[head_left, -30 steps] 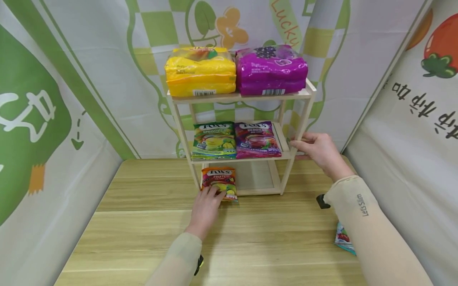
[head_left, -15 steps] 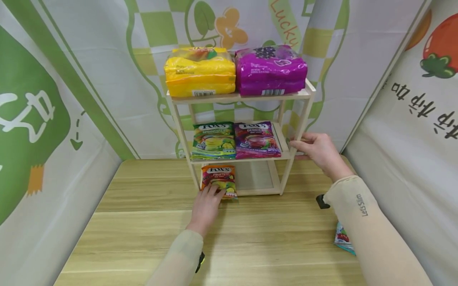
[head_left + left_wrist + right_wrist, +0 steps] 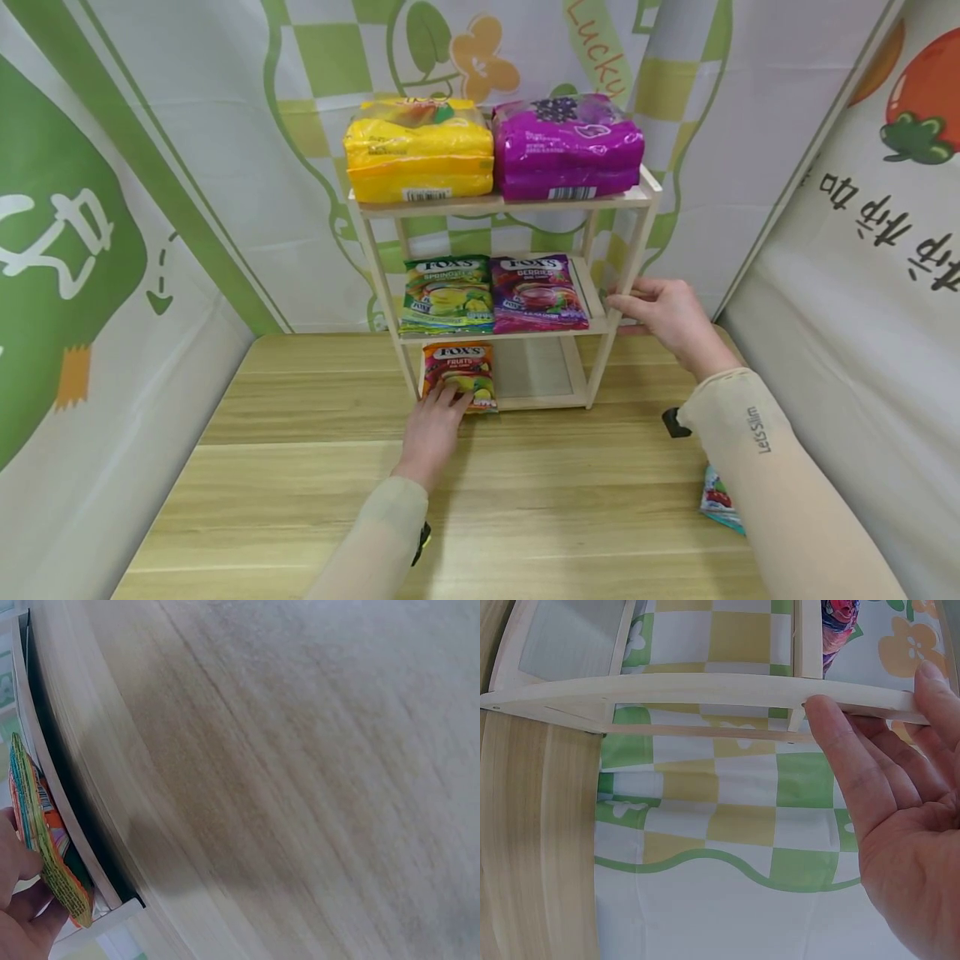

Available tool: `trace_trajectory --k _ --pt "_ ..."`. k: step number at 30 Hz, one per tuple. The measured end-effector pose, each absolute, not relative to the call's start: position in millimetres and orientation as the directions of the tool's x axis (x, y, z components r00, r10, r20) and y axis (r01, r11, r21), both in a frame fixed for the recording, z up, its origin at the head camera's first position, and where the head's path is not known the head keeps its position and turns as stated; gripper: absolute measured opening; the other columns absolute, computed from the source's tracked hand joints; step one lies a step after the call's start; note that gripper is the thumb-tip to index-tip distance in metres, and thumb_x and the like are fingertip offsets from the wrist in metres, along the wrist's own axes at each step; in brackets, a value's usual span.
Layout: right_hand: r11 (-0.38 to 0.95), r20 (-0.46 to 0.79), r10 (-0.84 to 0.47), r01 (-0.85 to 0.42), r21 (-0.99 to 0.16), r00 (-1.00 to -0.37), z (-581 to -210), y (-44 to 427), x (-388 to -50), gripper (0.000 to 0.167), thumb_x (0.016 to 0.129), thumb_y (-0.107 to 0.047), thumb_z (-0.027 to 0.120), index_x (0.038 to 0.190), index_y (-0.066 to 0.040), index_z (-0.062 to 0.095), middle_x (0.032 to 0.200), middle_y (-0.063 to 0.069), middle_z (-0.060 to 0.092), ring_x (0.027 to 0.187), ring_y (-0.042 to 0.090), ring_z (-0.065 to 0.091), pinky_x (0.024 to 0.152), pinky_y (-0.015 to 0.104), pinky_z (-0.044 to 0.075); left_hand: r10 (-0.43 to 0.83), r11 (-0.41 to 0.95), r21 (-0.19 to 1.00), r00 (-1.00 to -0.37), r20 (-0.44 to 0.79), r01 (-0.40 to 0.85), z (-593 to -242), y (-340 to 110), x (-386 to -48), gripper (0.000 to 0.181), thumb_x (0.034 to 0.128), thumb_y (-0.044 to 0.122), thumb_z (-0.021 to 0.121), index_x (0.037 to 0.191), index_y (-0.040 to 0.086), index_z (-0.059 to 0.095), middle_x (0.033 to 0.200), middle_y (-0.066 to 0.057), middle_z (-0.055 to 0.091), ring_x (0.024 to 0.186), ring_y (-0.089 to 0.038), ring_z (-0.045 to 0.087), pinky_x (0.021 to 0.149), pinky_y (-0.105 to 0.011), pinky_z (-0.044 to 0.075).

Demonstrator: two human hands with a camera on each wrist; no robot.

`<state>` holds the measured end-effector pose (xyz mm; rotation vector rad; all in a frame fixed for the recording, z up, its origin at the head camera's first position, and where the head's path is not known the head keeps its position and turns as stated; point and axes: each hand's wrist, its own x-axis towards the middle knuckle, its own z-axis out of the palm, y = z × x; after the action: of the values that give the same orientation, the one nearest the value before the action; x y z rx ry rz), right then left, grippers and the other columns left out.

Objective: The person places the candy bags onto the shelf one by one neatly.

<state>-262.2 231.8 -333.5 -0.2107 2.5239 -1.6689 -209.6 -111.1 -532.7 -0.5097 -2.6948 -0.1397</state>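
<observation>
My left hand (image 3: 435, 429) holds an orange FOX'S Fruits candy bag (image 3: 457, 365) at the left of the rack's bottom shelf. In the left wrist view, the thumb and fingers (image 3: 30, 919) are at the near edge of the candy bag (image 3: 46, 847), which leans on the shelf; part of the grip is hidden. My right hand (image 3: 671, 321) grips the right front upright of the small wooden rack (image 3: 630, 271), with fingers and thumb on either side of the post in the right wrist view.
Green (image 3: 448, 296) and purple (image 3: 538, 292) candy bags lie side by side on the middle shelf. Large yellow (image 3: 420, 158) and purple (image 3: 570, 154) packs fill the top. Another candy bag (image 3: 720, 500) lies on the table (image 3: 300, 492), partly behind my right sleeve.
The orange candy bag has slid slightly back, farther onto the bottom shelf, with my left hand on it. My right hand stays on the rack's upright.
</observation>
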Motion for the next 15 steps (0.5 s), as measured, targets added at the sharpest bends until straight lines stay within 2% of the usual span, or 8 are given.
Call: trace_trajectory --k 6,11,15 --pt "0.384 -0.016 -0.173 -0.053 -0.922 -0.985 -333.5 231.5 -262.3 0.051 0.102 -0.028 0.066 0.142 0.002 0.057 0.14 0.023 0.06 0.119 0.031 0.066 0.086 0.03 0.062 0.327 0.932 0.02 -0.862 0.388 0.363 -532.1 -110.8 -212.2 0.043 0.0907 -0.005 0.067 0.129 0.015 0.071 0.136 -0.016 0.064 0.126 -0.04 0.06 0.1 -0.05 0.057" --pt "0.386 -0.014 -0.172 -0.055 -0.921 -0.985 -333.9 231.7 -262.7 0.051 0.102 -0.028 0.066 0.142 0.002 0.057 0.14 0.022 0.06 0.12 0.032 0.065 0.086 0.03 0.062 0.328 0.93 0.034 -0.868 0.372 0.366 -530.8 -110.6 -212.6 0.05 0.0869 -0.011 0.065 0.13 0.013 0.07 0.137 -0.017 0.063 0.128 -0.041 0.059 0.104 -0.051 0.054" --pt "0.388 -0.011 -0.172 -0.057 -0.92 -0.985 -334.2 231.7 -262.9 0.051 0.102 -0.028 0.066 0.142 0.002 0.057 0.14 0.022 0.06 0.12 0.032 0.065 0.085 0.03 0.062 0.32 0.933 0.043 -0.88 0.351 0.357 -531.2 -110.2 -214.0 0.052 0.0875 -0.012 0.063 0.132 0.014 0.068 0.139 -0.017 0.061 0.129 -0.041 0.057 0.105 -0.052 0.053"
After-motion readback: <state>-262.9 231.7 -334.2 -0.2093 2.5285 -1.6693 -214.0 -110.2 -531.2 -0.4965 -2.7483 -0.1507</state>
